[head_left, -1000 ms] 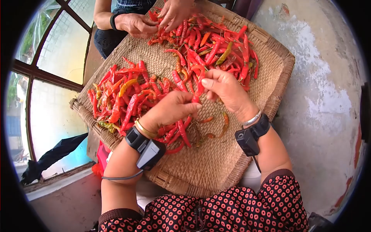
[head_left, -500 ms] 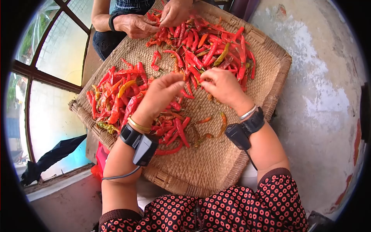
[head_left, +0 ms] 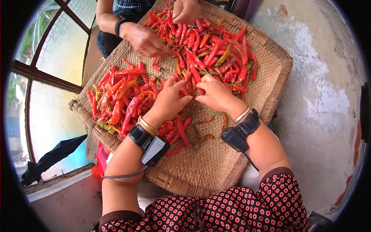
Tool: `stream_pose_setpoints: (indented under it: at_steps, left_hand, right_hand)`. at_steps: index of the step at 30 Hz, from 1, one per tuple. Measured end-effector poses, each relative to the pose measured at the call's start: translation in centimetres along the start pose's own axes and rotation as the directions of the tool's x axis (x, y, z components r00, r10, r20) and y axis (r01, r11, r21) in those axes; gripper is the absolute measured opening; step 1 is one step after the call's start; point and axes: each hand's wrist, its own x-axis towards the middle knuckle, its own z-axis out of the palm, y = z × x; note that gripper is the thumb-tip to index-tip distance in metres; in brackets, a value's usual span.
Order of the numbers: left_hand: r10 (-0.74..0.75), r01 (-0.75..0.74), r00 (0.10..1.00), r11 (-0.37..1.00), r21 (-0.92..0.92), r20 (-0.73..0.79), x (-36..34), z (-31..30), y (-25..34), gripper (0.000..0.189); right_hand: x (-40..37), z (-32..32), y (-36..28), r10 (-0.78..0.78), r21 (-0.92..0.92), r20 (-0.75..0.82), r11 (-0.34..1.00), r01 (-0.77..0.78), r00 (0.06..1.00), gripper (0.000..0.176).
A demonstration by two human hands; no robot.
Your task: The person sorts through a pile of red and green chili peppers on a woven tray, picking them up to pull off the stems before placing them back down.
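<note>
My left hand is over the middle of a woven tray, its thumb and fingers apart beside red chili peppers. To its right, my right hand curls its fingers and thumb around a red chili pepper, partly hidden by the fingers. My two thumbs are close together. A large heap of red chilies lies beyond my hands. Another heap lies to the left, and a smaller pile sits below my left hand. Some peppers are yellowish or green.
Across the tray, another person's hand reaches over the chilies, and that person's other hand is above the far heap. A framed window stands on the left. A worn wall or floor surface lies on the right.
My left hand has moved right and slightly down; my right hand has lowered toward it. The other person's hands have separated, one coming down toward the tray's middle.
</note>
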Motion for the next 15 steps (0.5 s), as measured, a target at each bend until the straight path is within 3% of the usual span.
stream_pose_setpoints:
  at_steps: [2,4,7,9,11,13,14,15]
  left_hand:
    - [0.059,-0.059,0.998,0.998,-0.009,0.014,0.0,0.2,-0.3,0.052]
    - [-0.057,0.083,0.989,0.978,-0.193,0.136,0.1,-0.2,0.7,0.05]
    - [0.035,-0.02,0.994,0.99,-0.143,0.105,0.0,0.2,0.4,0.046]
    - [0.049,-0.014,0.989,0.97,-0.244,0.138,-0.1,0.1,1.0,0.042]
    - [0.071,-0.008,0.982,0.94,-0.341,0.173,-0.1,-0.6,2.1,0.037]
    - [-0.156,0.361,0.888,0.819,-0.446,0.431,-0.1,-1.5,3.2,0.023]
    - [-0.156,0.361,0.888,0.819,-0.446,0.432,-0.1,-1.4,3.0,0.023]
    - [-0.155,0.303,0.936,0.808,-0.505,0.315,-0.2,-1.4,2.6,0.02]
  right_hand:
    - [0.1,0.3,-0.4,0.052,0.1,-0.01,0.994,-0.051,0.999,0.039]
    - [0.3,0.6,-0.3,0.104,0.198,-0.015,0.975,-0.099,0.994,0.039]
    - [0.9,1.1,0.6,0.035,0.284,-0.135,0.959,0.004,0.99,0.031]
    - [1.0,0.7,0.7,0.128,0.559,0.018,0.821,-0.116,0.992,0.023]
    - [0.8,0.0,0.3,0.161,0.596,0.056,0.787,-0.163,0.985,0.018]
    - [0.3,-1.1,-0.4,0.191,0.628,0.096,0.75,-0.208,0.977,0.015]
    - [0.1,-1.6,-0.8,0.201,0.665,0.117,0.712,-0.227,0.973,0.014]
    - [-0.2,-2.0,-1.0,0.21,0.7,0.137,0.671,-0.244,0.968,0.015]
